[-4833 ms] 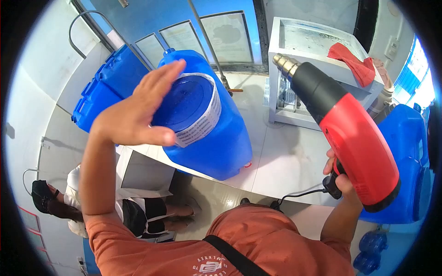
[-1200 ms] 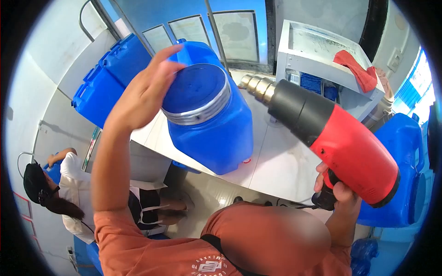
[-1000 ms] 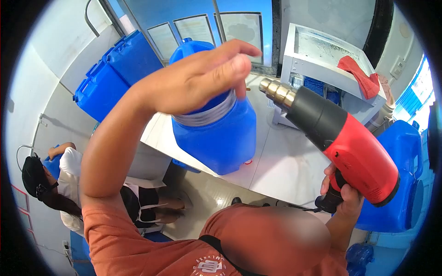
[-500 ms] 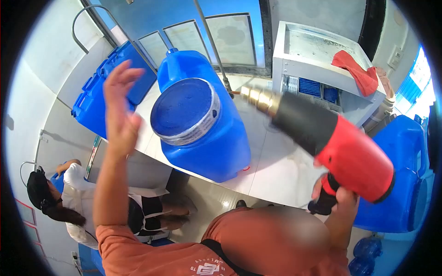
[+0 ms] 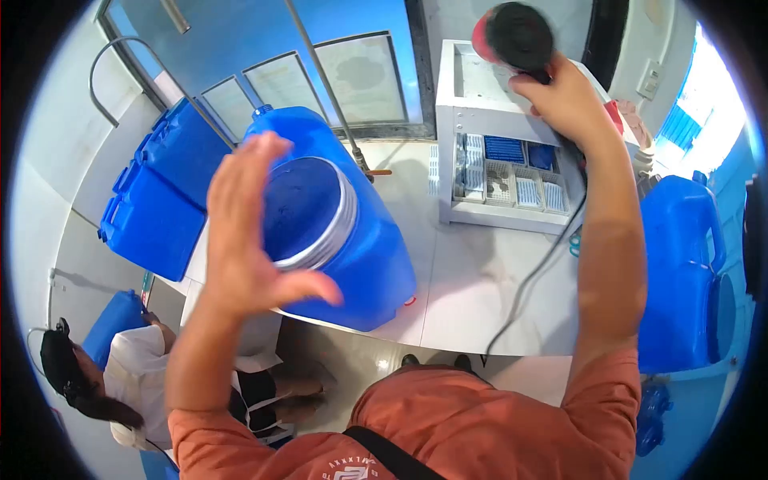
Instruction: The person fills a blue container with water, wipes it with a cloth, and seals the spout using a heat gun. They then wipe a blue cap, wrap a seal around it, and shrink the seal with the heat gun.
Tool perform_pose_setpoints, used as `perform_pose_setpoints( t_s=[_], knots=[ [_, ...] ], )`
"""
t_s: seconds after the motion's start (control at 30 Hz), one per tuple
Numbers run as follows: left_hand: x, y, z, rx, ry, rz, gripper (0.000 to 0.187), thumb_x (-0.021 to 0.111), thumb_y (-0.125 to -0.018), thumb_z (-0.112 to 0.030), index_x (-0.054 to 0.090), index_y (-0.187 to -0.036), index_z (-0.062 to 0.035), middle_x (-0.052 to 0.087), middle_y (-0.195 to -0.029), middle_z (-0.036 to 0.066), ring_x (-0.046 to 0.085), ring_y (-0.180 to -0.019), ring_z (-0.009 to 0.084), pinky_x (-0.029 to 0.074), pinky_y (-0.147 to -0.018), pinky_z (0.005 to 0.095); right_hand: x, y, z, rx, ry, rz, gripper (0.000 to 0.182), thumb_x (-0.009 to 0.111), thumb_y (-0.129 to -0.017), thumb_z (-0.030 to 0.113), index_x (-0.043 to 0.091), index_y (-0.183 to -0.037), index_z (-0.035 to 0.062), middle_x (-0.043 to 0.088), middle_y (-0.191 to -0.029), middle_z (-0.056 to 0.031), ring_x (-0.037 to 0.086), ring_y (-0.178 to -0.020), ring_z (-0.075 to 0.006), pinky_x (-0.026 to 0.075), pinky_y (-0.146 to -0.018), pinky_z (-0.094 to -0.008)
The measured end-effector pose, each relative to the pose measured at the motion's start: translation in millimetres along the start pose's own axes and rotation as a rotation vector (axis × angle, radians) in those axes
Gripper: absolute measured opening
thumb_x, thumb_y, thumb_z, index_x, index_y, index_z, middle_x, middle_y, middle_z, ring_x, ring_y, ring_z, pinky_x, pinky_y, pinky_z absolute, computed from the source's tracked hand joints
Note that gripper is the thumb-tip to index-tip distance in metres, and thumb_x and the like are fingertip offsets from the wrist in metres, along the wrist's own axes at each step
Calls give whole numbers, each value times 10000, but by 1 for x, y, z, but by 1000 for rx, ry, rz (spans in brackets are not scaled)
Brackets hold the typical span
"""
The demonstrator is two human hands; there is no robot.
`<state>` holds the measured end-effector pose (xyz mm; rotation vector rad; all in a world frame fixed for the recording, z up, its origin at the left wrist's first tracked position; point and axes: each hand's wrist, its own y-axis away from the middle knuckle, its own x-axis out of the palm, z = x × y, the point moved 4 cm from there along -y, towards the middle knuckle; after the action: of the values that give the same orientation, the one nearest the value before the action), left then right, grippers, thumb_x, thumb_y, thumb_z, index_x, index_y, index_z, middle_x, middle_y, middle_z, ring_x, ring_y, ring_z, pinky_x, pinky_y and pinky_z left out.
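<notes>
My left hand (image 5: 244, 228) is raised with its fingers stretched and thumb apart, overlapping the left side of a wide blue lid (image 5: 300, 204). A whitish band (image 5: 334, 234) wraps the rim of that lid. Below it is the big blue water jug (image 5: 372, 276), which lies on the white counter with its small spout toward the back. At the upper right, my right hand (image 5: 568, 100) grips a red and black heat gun (image 5: 520, 36), its rear end facing me and its nozzle hidden. The gun is over the top tray of a white shelf unit (image 5: 480, 212).
Blue containers (image 5: 152, 220) stand at the left, and another blue jug (image 5: 680, 272) at the right. A black cord (image 5: 524, 292) crosses the counter (image 5: 472, 296). A person in white (image 5: 140, 364) works at lower left with a blue container (image 5: 112, 324). A metal faucet pipe (image 5: 328, 88) rises behind the jug.
My right hand has carried the heat gun from beside the jug up and away to the shelf unit. My left hand has come lower and rightward, in front of the lid.
</notes>
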<state>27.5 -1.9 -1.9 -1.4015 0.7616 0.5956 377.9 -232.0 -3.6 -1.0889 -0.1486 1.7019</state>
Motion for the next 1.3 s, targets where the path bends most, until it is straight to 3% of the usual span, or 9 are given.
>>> perform_pose_setpoints(
  t_s=[0.2, 0.27, 0.4, 0.53, 0.6, 0.73, 0.93, 1.17, 1.3],
  knots=[
    [-21, 7, 44, -439, 315, -148, 1427, 645, -471, -932, 327, -1516, -14, 452, -1475, 207, 385, -1403, 367, 222, -1163, 516, 49, -49, 11, 56, 806, 368, 457, 670, -800, 223, 646, -1220, 44, 675, -1136, -229, 659, -1083, -350, 531, -931, -449],
    [1, -8, -6, 62, 195, 95, 1427, 664, -488, -926, 314, -1521, -6, 450, -1478, 205, 382, -1405, 357, 201, -1168, 528, 51, -42, 22, -71, 771, 120, 448, 657, -809, 181, 626, -1233, 40, 624, -1207, -221, 638, -1110, -332, 523, -948, -439],
    [16, -19, 40, 282, 13, 162, 1435, 664, -501, -932, 303, -1522, 9, 422, -1502, 200, 353, -1426, 351, 177, -1179, 530, 33, 42, 77, -496, 106, -145, 326, 645, -818, 130, 619, -1130, 38, 631, -1125, -173, 654, -973, -318, 533, -862, -431],
    [30, -10, 102, -238, 886, -12, 999, 653, -839, -658, 305, -1529, -26, 367, -1544, 210, 289, -1470, 351, 177, -1210, 484, 79, 174, 51, 75, -152, 616, 306, 660, -829, 155, 614, -1107, 36, 673, -962, -133, 659, -896, -350, 535, -820, -414],
    [30, -27, 126, 78, 171, 19, 831, 761, -784, -303, 397, -1488, -55, 384, -1541, 194, 296, -1476, 322, 219, -1204, 457, 142, 256, -5, 157, -231, 887, 331, 667, -870, 200, 623, -1128, -2, 669, -1094, -165, 689, -915, -287, 554, -806, -380],
    [68, -63, 108, 256, -95, 147, 334, 722, -753, -107, 623, -1063, -29, 619, -1146, 168, 585, -1126, 312, 383, -1085, 426, 239, 328, -4, 567, -1397, 598, 562, 623, -882, 22, 425, -1407, 3, 643, -1186, -93, 612, -1061, -162, 494, -923, -333],
    [65, -31, 152, 141, -31, 58, 133, 698, -770, -46, 578, -794, 4, 576, -824, 107, 589, -777, 270, 481, -704, 339, 234, 373, 3, 578, -1470, 433, 548, 660, -890, 127, 449, -1378, -4, 630, -1185, -79, 597, -1075, -171, 482, -936, -342],
    [-13, 27, -19, -306, -65, 433, 215, 556, -884, -136, 468, -744, 0, 446, -741, 95, 477, -716, 234, 401, -670, 387, 115, 446, -8, 561, -1062, 399, 848, 584, -920, 624, 410, -1326, -100, 490, -1277, -263, 486, -1207, -324, 382, -1057, -446],
    [-34, 15, -179, -225, -138, 837, 211, 682, -818, -200, 618, -841, 0, 618, -742, 128, 598, -681, 272, 471, -641, 403, 88, 479, -30, 651, -1132, 393, 828, 564, -956, 580, 314, -1405, -69, 477, -1330, -219, 467, -1275, -288, 395, -1074, -412]
  ],
)
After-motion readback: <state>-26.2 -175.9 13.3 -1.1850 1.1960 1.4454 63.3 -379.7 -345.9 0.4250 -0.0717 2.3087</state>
